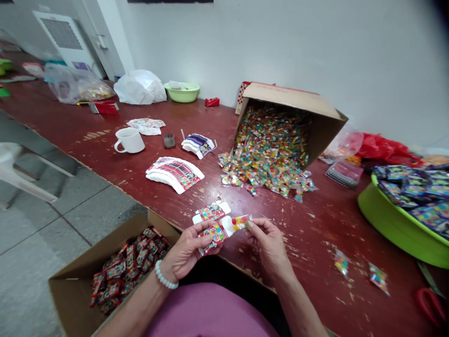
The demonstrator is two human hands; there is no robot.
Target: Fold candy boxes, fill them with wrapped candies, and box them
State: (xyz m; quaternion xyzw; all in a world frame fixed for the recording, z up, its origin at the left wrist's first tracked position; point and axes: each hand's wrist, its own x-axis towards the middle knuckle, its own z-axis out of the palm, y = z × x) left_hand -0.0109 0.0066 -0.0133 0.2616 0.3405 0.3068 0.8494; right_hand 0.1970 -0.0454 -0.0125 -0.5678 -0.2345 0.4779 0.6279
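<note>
My left hand (191, 247), with a pale beaded bracelet at the wrist, is closed around a small printed candy box (216, 234) whose white flap is open. Between the thumb and fingers of my right hand (267, 241) is a clear candy packet (241, 222) with red and yellow sweets, its far end at the mouth of the box. Just beyond, a flat printed carton (211, 212) lies on the table. Farther back is a fanned stack of flat red cartons (174, 173). A cardboard box (291, 98) on its side spills many candy packets (268, 161) onto the table.
Filled red boxes (129, 264) lie in an open carton (66, 281) at lower left. A green basin (393, 229) of purple packs stands right, near red-handled scissors (430, 304). Two loose packets (378, 278) lie before it. A white mug (129, 140) and purple cartons (198, 144) sit farther back.
</note>
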